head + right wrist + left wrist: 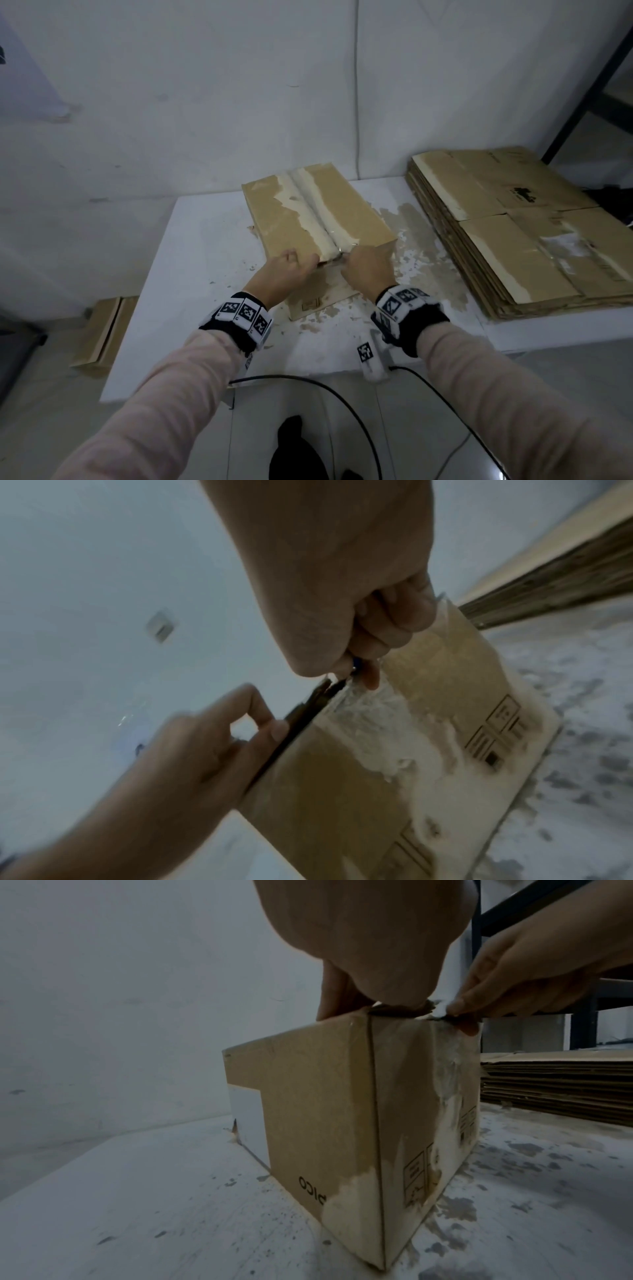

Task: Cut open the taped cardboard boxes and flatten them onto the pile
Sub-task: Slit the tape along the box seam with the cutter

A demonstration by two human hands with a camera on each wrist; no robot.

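A brown cardboard box stands on the white table, with torn pale tape strips along its top seam. Both hands are at the near end of that seam. My left hand pinches the near edge of the left top flap between thumb and forefinger. My right hand has curled fingers gripping the taped near edge of the right flap. A dark gap shows under the flap edges. The pile of flattened cardboard lies at the table's right.
Another cardboard box lies on the floor left of the table. A black metal rack stands behind the pile. A black cable runs below the table's front edge. The tabletop around the box is scuffed and flaked.
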